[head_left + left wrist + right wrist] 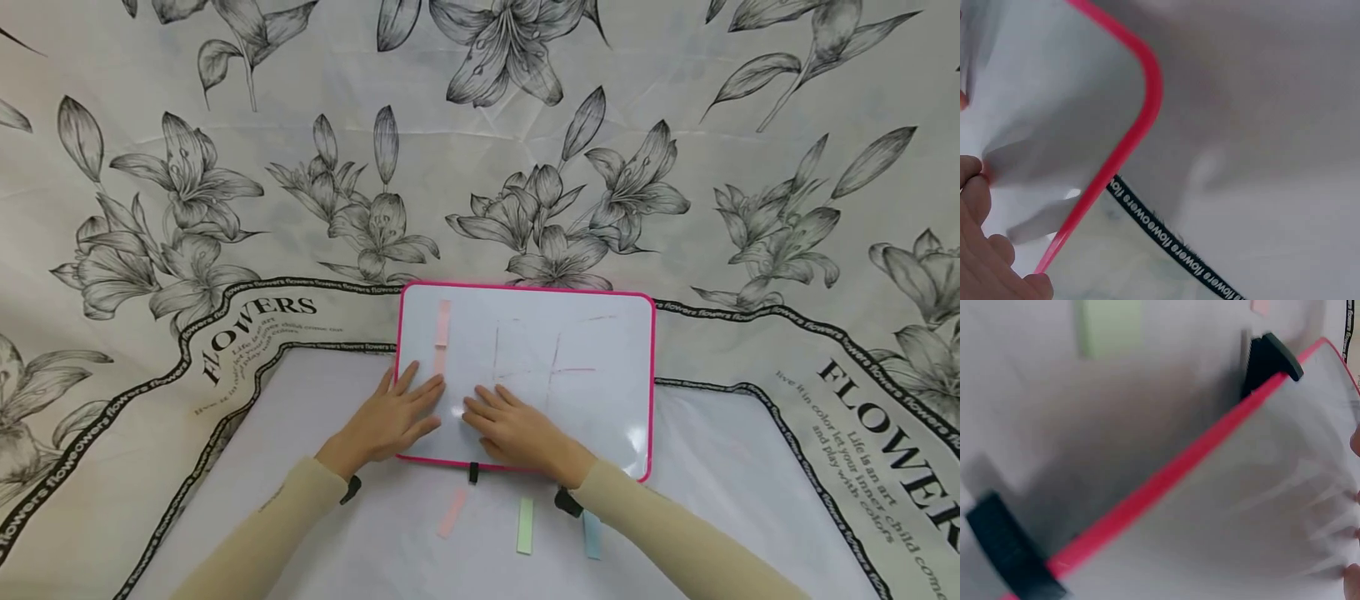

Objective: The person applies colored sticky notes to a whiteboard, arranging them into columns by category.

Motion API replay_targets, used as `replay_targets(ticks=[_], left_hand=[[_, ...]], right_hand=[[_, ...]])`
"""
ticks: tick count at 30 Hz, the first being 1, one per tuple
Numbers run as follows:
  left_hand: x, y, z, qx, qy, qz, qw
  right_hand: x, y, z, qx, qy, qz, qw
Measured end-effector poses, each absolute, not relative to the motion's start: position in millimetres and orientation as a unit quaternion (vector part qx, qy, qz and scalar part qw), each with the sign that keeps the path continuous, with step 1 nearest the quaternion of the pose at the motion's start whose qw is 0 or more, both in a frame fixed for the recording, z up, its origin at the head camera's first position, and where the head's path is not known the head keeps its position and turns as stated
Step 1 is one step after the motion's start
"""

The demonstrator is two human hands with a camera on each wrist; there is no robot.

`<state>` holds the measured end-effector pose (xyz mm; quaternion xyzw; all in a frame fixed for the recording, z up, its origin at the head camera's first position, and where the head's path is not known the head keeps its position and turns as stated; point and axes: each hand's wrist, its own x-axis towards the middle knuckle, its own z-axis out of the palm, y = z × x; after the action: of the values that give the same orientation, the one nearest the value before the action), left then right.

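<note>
A whiteboard [615, 408] with a bright pink frame lies under both hands. Near its left side, two pink paper strips run in a line, an upper one [444, 322] and a lower one [439, 362]. My left hand [392, 414] rests over the board's left edge, fingers spread, fingertips touching the lower strip's bottom end. Flat on the lower middle of the board is my right hand [517, 429], its fingers extended and holding nothing. Thin red strokes [553, 367] are drawn right of the strips, partly faded. In the left wrist view only part of the left hand [991, 244] shows.
Below the board lie a loose pink strip [452, 512], a green strip [525, 526] and a blue strip [592, 535], partly hidden by the right sleeve. Black clips [1270, 362] sit on the board's near edge. A flower-printed cloth [360, 317] covers the background.
</note>
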<state>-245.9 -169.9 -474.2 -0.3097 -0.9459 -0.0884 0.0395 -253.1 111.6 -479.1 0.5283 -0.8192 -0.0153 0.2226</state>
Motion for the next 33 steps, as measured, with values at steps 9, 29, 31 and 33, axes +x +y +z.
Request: replay_targets(ticks=[9,29,31,33], left_hand=[[-206.2,-175.6,-494.8,-0.308,-0.946,-0.102,0.015],[-130.1,-205.9,-527.5,-0.280,-0.951,-0.129,0.012],[-126.2,-210.8,-530.8,-0.270,-0.954,-0.129,0.028],[-123.7,-215.0,-533.2,-0.263,-0.955,-0.125,0.046]], right_hand=[[-209.0,128.3,-494.8,0.516,-0.831,0.066,0.197],[-142.6,102.3,-526.6,0.457,-0.880,0.125,0.028],[-138.5,97.6,-529.0,0.455,-0.881,0.125,0.025],[-135.7,92.9,-531.1,0.452,-0.883,0.123,0.023]])
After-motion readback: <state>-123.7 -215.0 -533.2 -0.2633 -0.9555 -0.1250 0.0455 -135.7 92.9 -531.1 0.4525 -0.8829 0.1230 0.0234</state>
